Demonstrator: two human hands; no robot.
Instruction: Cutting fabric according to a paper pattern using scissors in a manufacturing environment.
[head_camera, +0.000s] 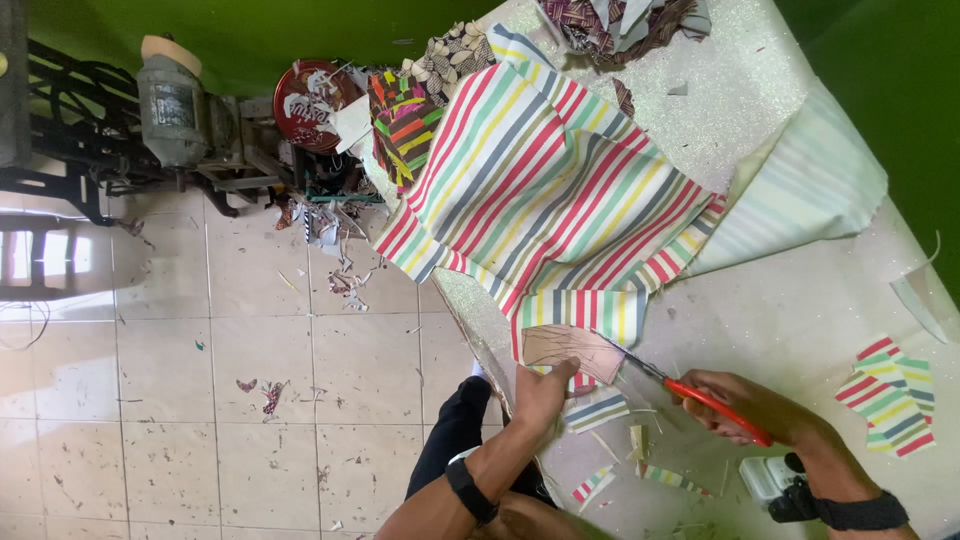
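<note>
— Pale, glittery tabletop, green wall behind, tiled floor littered with scraps. Where's the work?

— Near edge of tabletop. Left hand pressed flat, fingers spread, on a brownish paper pattern pinned over the lower end of striped fabric. Right hand just to the right, closed around red-handled scissors, blades pointing left and meeting the pattern's edge.

— And the cloth itself?

— Broad bands of red, grey, yellow, green and white, spread wide and rumpled, running away from both hands up the tabletop. Pale reverse side folded back at right.

— Anything nearby?

— Striped offcuts lying right of the scissor hand, slim trimmings between both hands. Small white device beside right wrist. Dark wristbands on both arms.
</note>
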